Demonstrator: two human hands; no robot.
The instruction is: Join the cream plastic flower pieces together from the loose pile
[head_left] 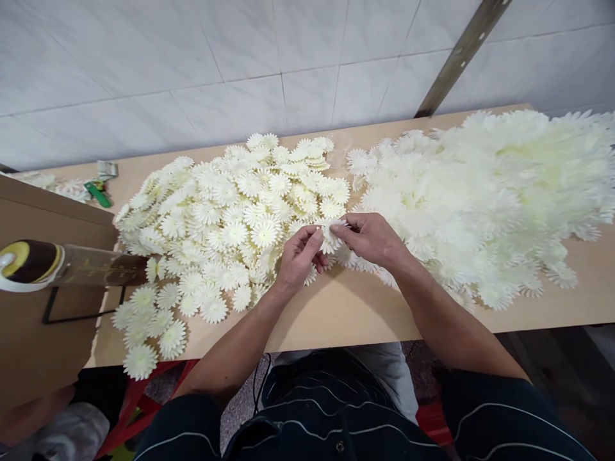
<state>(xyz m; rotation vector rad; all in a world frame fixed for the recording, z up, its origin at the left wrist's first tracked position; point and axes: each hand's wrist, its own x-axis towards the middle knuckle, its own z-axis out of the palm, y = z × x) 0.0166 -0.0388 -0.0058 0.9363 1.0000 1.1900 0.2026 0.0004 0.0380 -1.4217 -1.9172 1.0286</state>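
Both my hands meet over the table's front middle, pinching one white artificial flower petal piece [330,242] between them. My left hand [302,256] grips its left side with thumb and fingers closed. On the other side, my right hand [369,235] pinches the upper right edge. Fingers partly cover the piece. To the left spreads a heap of cream-white daisy-shaped petal pieces [235,211], many in layered stacks. Right of my hands lies a larger pile of whiter, more translucent petal pieces [490,198].
A pale wooden table [355,314] runs along a tiled wall [307,83] with a metal strip [461,57]. At left stand a cardboard box [52,224] and a clear cylinder with brown contents [100,264]. A green tool [98,193] lies behind; a person's arm [38,416] shows lower left.
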